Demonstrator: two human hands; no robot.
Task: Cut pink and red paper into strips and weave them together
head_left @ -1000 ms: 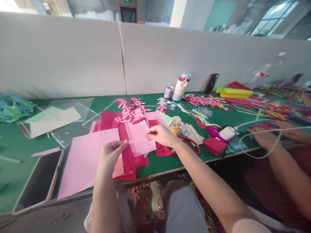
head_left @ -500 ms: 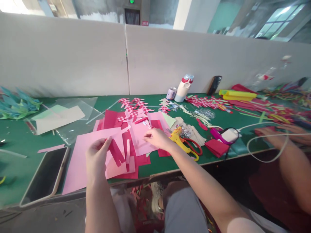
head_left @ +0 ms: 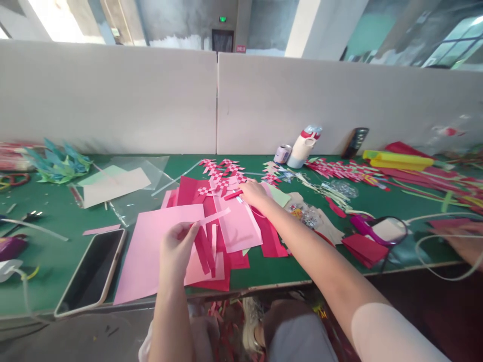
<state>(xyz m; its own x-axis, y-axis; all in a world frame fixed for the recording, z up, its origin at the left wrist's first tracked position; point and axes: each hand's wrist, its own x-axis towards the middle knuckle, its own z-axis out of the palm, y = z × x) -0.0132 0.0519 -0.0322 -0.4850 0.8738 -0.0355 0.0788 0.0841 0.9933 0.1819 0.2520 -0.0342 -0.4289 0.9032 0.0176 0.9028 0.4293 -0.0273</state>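
Observation:
My left hand [head_left: 178, 245] pinches a few paper strips. A pale pink strip [head_left: 214, 217] sticks out to the right, and dark red strips [head_left: 206, 254] hang below it. Beneath lies a large pink paper sheet [head_left: 145, 246]. Further back, my right hand [head_left: 253, 193] is lowered with curled fingers at the top of another pink sheet [head_left: 241, 232]. Its fingertips are partly hidden, beside a short red piece [head_left: 233, 195] and close to checkered woven paper pieces [head_left: 222, 173]. Whatever those fingers hold does not show.
A phone [head_left: 92, 271] lies at the front left of the green table. Behind the papers stand a can [head_left: 282, 154] and a white bottle [head_left: 303, 148]. On the right are a folded red paper [head_left: 364, 250], a white cable [head_left: 433, 216] and another person's hand [head_left: 462, 241]. A partition [head_left: 113, 100] borders the back.
My right hand has moved away from me, to the upper part of the pink sheet, and its forearm now covers the yellow scissors. My left hand still holds the strips. The view has shifted left.

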